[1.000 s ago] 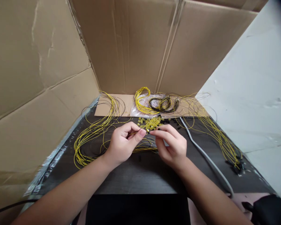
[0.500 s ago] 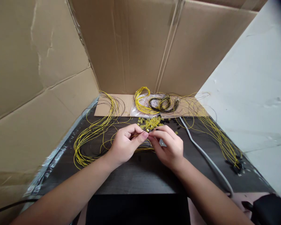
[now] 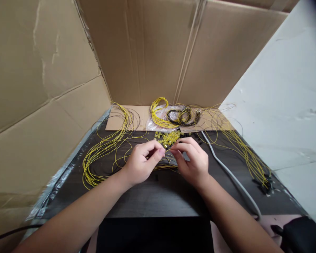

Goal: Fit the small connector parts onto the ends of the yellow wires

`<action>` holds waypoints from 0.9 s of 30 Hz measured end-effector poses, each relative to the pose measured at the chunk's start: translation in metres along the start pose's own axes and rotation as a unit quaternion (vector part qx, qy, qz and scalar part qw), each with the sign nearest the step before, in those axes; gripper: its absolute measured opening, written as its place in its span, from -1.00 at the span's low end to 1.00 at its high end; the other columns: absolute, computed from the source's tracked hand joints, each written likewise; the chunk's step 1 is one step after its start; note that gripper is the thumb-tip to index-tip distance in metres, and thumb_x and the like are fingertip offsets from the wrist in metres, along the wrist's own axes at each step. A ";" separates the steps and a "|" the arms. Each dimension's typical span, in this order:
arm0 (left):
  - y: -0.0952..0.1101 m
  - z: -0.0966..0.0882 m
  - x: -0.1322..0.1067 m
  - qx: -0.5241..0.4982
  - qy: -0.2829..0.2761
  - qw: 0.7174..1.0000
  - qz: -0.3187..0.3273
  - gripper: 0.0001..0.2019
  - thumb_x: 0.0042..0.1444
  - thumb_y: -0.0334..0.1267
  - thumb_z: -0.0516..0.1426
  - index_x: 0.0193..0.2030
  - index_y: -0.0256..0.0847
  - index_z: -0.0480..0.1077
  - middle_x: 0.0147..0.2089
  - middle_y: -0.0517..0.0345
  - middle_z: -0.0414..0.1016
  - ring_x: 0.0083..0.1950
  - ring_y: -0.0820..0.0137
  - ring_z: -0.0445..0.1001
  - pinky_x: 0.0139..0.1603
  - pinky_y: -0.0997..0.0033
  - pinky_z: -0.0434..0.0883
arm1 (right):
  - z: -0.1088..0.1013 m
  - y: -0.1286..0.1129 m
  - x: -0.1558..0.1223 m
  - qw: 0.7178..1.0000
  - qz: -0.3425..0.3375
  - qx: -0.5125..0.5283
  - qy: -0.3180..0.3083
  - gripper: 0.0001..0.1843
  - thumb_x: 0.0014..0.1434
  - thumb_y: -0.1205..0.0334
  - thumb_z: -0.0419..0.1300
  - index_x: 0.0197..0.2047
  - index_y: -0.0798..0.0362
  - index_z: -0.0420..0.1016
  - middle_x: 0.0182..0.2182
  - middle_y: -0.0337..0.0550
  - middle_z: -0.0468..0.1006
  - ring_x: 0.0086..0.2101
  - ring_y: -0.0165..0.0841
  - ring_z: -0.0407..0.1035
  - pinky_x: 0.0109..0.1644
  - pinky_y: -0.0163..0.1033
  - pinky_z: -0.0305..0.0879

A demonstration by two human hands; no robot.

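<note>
While fingers (image 3: 158, 154) pinch wire (image 3: 168, 150), coils (image 3: 160, 123) overlie plastic bag (image 3: 150, 125).

Back panel (image 3: 152, 52), top middle: cardboard, matt, creased.
Table (image 3: 158, 203), lower middle: smooth, wood-like, with weak shine.
Yellow wires (image 3: 87, 175), left of centre: smooth, plastic-looking covering.
Small yellow pieces (image 3: 169, 139), centre: translucent plastic, slightly glossy.
Bag (image 3: 149, 125), just above centre: clear plastic, wrinkled, glossy.
Grey cable (image 3: 226, 169), right of centre: smooth, rather matt.
</note>
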State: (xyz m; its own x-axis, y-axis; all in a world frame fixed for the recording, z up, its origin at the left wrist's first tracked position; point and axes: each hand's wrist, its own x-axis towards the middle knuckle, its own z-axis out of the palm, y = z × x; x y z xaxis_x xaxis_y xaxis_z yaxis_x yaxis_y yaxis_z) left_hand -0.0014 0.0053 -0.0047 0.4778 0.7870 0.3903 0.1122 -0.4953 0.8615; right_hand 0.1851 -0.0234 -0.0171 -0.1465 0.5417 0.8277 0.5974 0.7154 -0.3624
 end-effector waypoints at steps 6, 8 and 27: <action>0.000 -0.002 0.000 0.024 -0.013 0.999 0.018 -0.71 0.35 -0.14 0.04 -0.37 -0.25 0.31 -0.50 0.27 0.26 -0.48 0.54 0.19 -0.43 0.51 0.18 | -0.003 -0.001 0.002 1.000 0.005 0.001 0.014 -0.81 0.20 0.44 0.27 -0.14 0.01 0.45 -0.28 -0.14 0.52 -0.29 -0.40 0.44 -0.23 -0.28 0.41; -0.001 -0.002 -0.001 0.015 -0.018 1.000 0.018 -0.70 0.35 -0.13 0.03 -0.37 -0.24 0.30 -0.50 0.28 0.23 -0.49 0.54 0.17 -0.43 0.50 0.17 | -0.003 -0.001 0.002 0.999 0.026 0.007 0.022 -0.83 0.20 0.39 0.28 -0.14 0.01 0.46 -0.26 -0.14 0.51 -0.38 -0.44 0.41 -0.31 -0.30 0.39; -0.001 -0.003 -0.001 -0.042 -0.079 0.996 -0.022 -0.61 0.41 -0.04 -0.08 -0.40 -0.23 0.21 -0.49 0.28 0.18 -0.45 0.51 0.16 -0.38 0.46 0.14 | -0.003 0.001 0.006 0.974 0.096 0.198 -0.060 -0.81 0.17 0.26 0.35 -0.13 0.03 0.54 -0.30 -0.17 0.55 -0.40 -0.45 0.38 -0.32 -0.30 0.36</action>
State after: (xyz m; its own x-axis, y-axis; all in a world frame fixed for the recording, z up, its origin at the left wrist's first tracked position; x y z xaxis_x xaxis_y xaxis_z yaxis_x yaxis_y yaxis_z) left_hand -0.0046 0.0060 -0.0053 0.6057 0.7367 0.3007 0.0661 -0.4232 0.9036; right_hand 0.1869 -0.0205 -0.0115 -0.1675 0.7128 0.6811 0.2755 0.6972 -0.6618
